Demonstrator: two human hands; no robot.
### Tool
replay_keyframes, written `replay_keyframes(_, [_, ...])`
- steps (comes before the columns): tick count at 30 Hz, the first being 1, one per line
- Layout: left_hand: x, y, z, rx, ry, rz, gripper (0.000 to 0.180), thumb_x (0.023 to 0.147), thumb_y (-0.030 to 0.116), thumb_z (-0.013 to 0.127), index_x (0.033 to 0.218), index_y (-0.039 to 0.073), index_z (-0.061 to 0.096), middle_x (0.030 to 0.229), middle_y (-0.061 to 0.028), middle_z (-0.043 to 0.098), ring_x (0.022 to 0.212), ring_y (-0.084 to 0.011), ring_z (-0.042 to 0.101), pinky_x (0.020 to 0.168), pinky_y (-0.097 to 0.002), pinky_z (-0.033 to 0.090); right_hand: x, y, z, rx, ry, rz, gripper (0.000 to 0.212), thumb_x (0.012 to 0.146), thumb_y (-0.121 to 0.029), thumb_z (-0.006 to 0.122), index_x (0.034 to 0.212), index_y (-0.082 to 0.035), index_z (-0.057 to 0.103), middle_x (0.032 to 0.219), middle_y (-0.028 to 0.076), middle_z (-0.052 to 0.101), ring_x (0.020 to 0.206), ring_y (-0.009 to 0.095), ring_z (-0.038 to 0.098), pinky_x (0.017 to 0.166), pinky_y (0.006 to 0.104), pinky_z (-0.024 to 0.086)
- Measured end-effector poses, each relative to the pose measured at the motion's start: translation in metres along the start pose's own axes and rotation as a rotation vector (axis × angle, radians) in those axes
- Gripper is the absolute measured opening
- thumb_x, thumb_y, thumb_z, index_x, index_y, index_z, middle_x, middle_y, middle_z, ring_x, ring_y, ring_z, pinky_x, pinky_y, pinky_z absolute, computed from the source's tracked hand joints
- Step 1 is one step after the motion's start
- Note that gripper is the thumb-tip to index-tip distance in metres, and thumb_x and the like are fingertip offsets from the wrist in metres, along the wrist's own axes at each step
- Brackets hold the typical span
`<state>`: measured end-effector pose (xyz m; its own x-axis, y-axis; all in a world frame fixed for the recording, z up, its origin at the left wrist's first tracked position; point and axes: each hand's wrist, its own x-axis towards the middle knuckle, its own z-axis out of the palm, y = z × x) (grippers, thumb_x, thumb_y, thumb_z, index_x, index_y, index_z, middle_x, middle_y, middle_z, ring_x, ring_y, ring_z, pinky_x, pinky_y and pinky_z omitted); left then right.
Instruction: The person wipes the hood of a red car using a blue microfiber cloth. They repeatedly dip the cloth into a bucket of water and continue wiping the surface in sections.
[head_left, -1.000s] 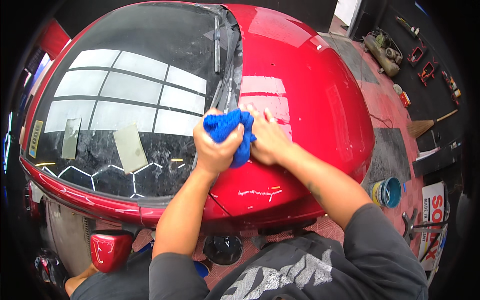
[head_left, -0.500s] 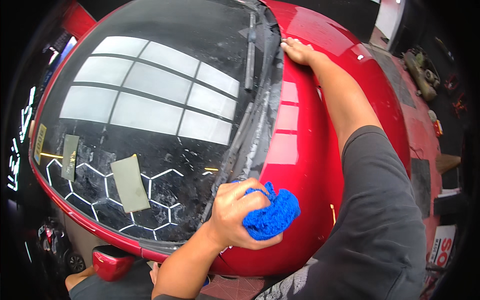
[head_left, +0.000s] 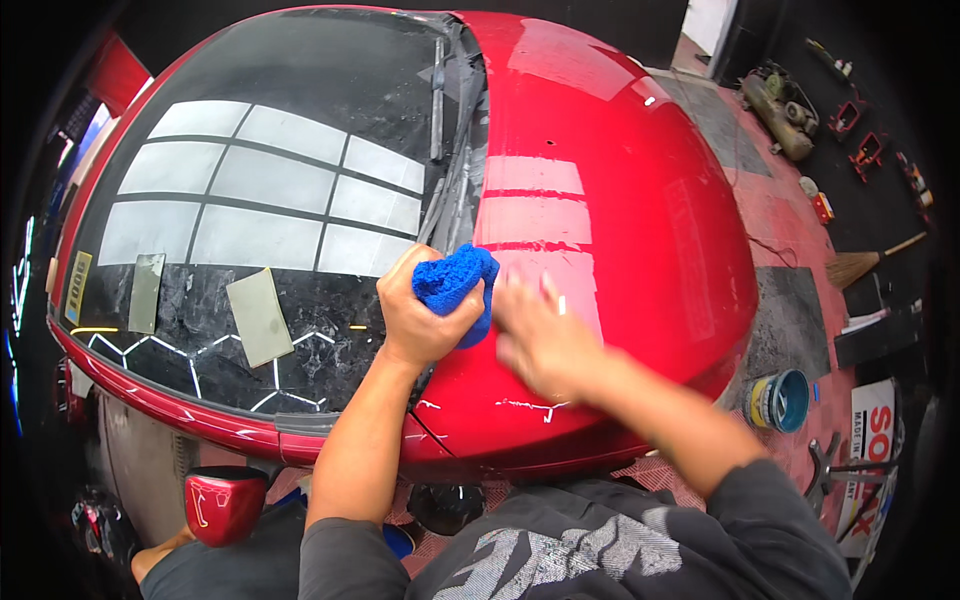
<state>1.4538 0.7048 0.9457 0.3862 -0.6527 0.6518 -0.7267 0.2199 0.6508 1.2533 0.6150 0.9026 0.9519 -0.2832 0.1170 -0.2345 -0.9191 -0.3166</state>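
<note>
In my left hand [head_left: 408, 318] is a bunched blue microfiber cloth [head_left: 452, 280], closed in my fingers over the line between windshield and hood. Just right of the cloth, my right hand [head_left: 540, 335] is above the red hood [head_left: 660, 240]; its outstretched fingers are smeared by motion, and nothing shows in them. Left of my hands lies the dark windshield [head_left: 340, 70], streaked with smudges and reflecting ceiling lights. On it rest two flat grey-green pads [head_left: 258, 316]. A wiper arm [head_left: 437, 105] runs along its far edge.
A red side mirror [head_left: 226, 505] juts out at the lower left, beside another person's leg [head_left: 165, 550]. On the floor at right stand a blue bucket [head_left: 790, 402], a broom [head_left: 855, 268] and a tank-shaped machine [head_left: 780, 112]. A metal stand [head_left: 828, 470] is at the lower right.
My right hand has left the far part of the hood and come back near the cloth. My left hand has moved away from me with the cloth. The view has shifted.
</note>
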Motion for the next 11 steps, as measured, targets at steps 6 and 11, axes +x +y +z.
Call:
replay_keyframes(6, [-0.008,0.012,0.010,-0.015,-0.121,0.152,0.031,0.071,0.013,0.088,0.088,0.001,0.064,0.079,-0.0163,0.066,0.070,-0.0326,0.070,0.068,-0.0394,0.056,-0.052,-0.014,-0.010,0.042,-0.119,-0.036,0.068,0.114,-0.045,0.044,0.166,-0.002,0.039,0.176,0.022,0.032,0.167,0.037,0.023,0.133,0.0654,0.014])
replay_keyframes(11, [-0.003,-0.003,0.014,-0.032,-0.153,0.214,0.032,0.067,0.019,0.091,0.084,0.006,0.067,0.081,-0.0135,0.069,0.071,-0.0334,0.073,0.066,-0.0412,0.060,0.052,0.076,-0.016,-0.075,0.031,0.151,0.070,0.114,-0.044,0.044,0.168,-0.001,0.032,0.176,0.026,0.030,0.167,0.039,0.022,0.133,0.0654,0.012])
